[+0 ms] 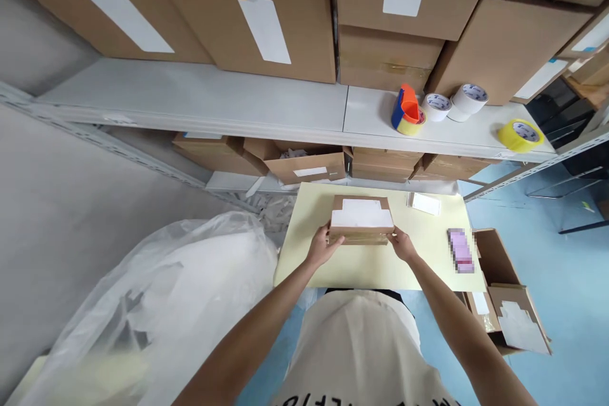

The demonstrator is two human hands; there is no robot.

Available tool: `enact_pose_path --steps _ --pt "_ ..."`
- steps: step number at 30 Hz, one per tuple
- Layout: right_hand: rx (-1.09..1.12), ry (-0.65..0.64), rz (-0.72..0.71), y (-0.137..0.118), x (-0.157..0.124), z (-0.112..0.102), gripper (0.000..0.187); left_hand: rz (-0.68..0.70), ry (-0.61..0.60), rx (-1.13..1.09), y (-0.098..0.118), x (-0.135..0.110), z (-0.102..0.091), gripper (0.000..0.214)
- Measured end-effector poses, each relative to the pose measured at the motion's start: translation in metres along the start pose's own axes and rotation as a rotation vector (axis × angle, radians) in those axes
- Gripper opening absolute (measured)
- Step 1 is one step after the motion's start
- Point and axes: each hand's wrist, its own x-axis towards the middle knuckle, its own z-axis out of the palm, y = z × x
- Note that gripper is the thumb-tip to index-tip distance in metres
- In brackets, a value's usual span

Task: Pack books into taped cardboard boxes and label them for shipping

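A small cardboard box [360, 233] with a white label [361, 214] on top is at a pale yellow table [413, 274], directly between a person's bare hands. Its long axis runs left to right, from hand to hand. The left hand [324, 246] grasps the left near corner, the right hand [401, 244] the right; neither is clearly nearer. Whether the box's underside touches the table is hard to tell.

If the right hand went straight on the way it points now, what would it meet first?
The cardboard box: the right hand is already at its near right corner, so that would come first. Exactly where the fingers press is hard to tell.
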Motion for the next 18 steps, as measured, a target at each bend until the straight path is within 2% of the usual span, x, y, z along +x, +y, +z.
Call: enact_pose_path --steps 3,7,12,15,18 --pt "-0.095 0.047 0.011 -0.006 -0.020 -0.029 0.039 0.131 0.059 0.067 0.023 -0.008 -0.006 0.038" --pt "-0.273 0.119 0.102 -0.007 -0.033 -0.046 0.044 0.125 0.101 0.177 0.044 -0.011 0.011 0.031" --pt "-0.348 0.096 0.215 0.006 -0.020 -0.040 0.035 -0.030 0.042 0.229 0.037 -0.009 0.045 0.023" --pt "-0.323 0.079 0.160 0.020 -0.011 -0.034 0.034 -0.057 0.038 0.260 0.031 -0.005 0.053 0.024" --pt "-0.279 0.097 0.033 0.034 -0.012 -0.028 0.049 -0.061 0.089 0.300 0.030 -0.004 0.052 0.037"
